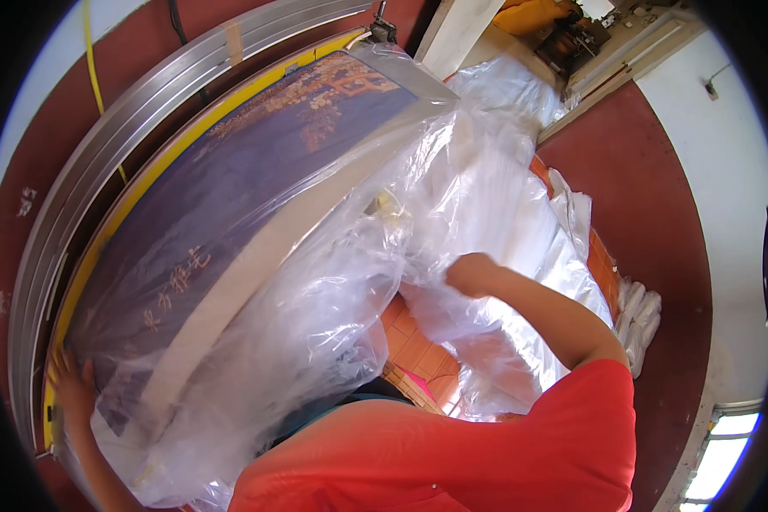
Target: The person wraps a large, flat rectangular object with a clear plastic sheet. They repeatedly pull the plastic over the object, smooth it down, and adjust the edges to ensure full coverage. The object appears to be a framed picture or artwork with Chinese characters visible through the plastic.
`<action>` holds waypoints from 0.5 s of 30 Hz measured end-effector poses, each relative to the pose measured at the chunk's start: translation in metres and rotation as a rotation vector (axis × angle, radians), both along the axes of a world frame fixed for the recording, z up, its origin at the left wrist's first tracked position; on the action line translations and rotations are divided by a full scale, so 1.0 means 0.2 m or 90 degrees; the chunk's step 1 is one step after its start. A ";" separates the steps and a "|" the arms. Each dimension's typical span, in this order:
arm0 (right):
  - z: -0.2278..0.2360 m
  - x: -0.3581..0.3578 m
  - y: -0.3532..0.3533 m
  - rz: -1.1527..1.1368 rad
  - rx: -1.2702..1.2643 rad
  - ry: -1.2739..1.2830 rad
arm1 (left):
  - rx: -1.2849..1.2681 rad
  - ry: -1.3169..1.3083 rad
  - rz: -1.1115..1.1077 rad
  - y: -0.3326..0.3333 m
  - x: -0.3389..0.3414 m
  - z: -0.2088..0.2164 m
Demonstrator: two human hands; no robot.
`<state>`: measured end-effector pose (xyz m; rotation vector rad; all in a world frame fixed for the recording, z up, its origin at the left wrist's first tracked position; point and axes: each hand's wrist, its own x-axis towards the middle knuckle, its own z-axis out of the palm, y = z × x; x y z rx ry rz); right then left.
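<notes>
A long dark blue-purple panel [230, 188], with an orange floral picture, written characters and a cream border, leans at my left. Clear plastic sheeting [316, 316] lies over its face and hangs in loose folds toward my body. My left hand [72, 388] rests with fingers spread on the panel's near end, by its yellow edge [136, 189]. To the right, my right hand [474, 275] is closed in a fist at the gathered plastic, arm bent. The film appears caught in that fist, though the fingertips are hidden.
Silvery metal rails [115, 141] stand behind the panel against the red-and-white wall. More bunched plastic [520, 213] spreads over the orange tiled floor [418, 337]. White wrapped bundles [636, 320] sit by the right wall. A doorway with clutter [572, 38] opens at the far right.
</notes>
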<state>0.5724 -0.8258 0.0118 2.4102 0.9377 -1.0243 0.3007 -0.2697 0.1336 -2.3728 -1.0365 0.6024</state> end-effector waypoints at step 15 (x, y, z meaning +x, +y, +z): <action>0.51 -0.49 0.29 0.100 -0.023 0.216 | -1.216 -0.211 -0.698 -0.88 0.34 0.39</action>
